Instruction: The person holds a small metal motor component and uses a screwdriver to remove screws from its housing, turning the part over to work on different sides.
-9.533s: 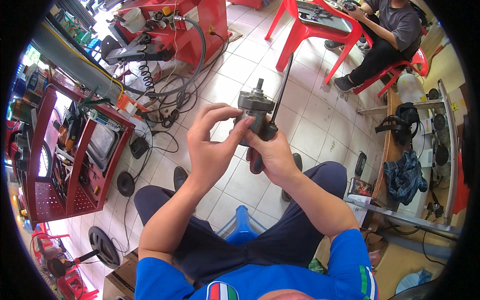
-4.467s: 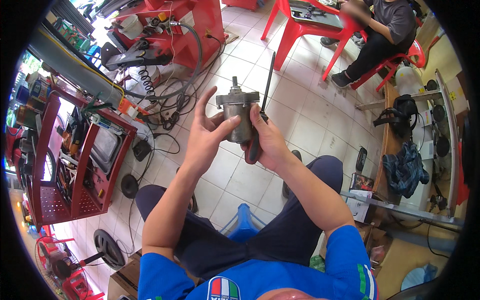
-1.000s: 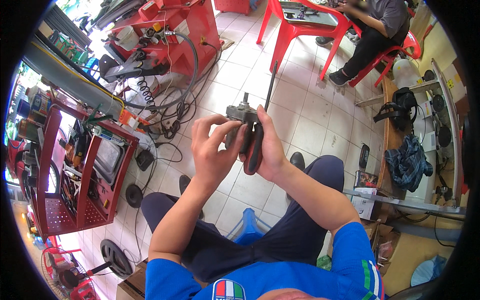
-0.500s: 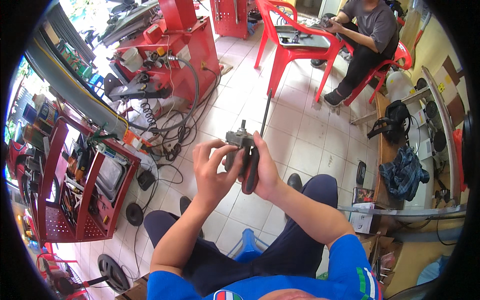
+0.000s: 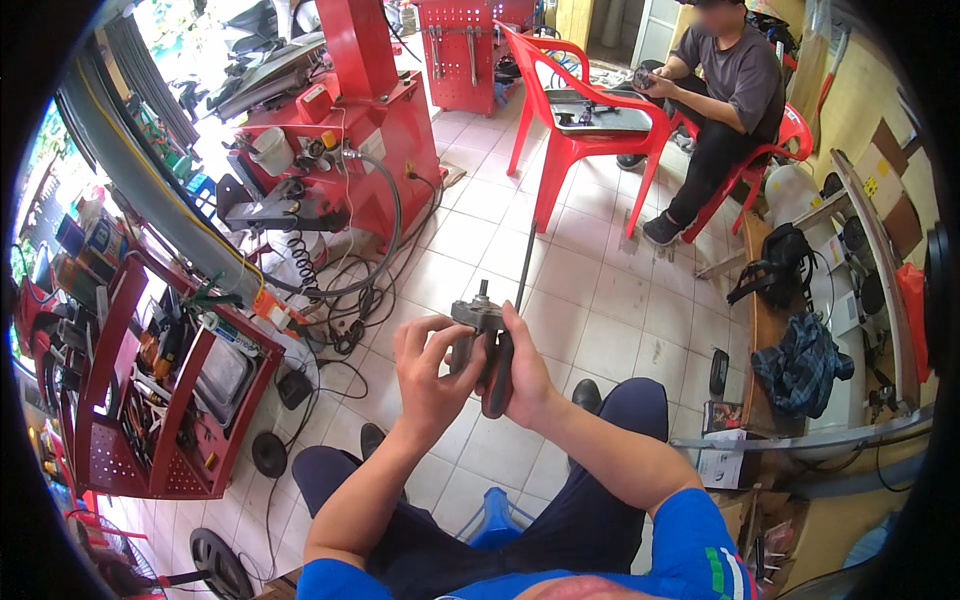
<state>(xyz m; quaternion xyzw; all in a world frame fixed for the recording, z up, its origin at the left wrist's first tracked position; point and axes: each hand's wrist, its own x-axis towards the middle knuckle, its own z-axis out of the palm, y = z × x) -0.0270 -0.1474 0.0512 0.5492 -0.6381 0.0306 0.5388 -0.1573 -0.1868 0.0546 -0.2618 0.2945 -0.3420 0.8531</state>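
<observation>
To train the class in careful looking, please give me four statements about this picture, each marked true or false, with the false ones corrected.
1. The left hand touches a grey metal part. True.
2. The right hand holds a hammer. False: it grips a long-shafted tool.
3. The co-worker sits on a blue stool. False: it is a red chair.
4. A plaid cloth lies right of both hands. True.

Metal motor — now lower in view
</observation>
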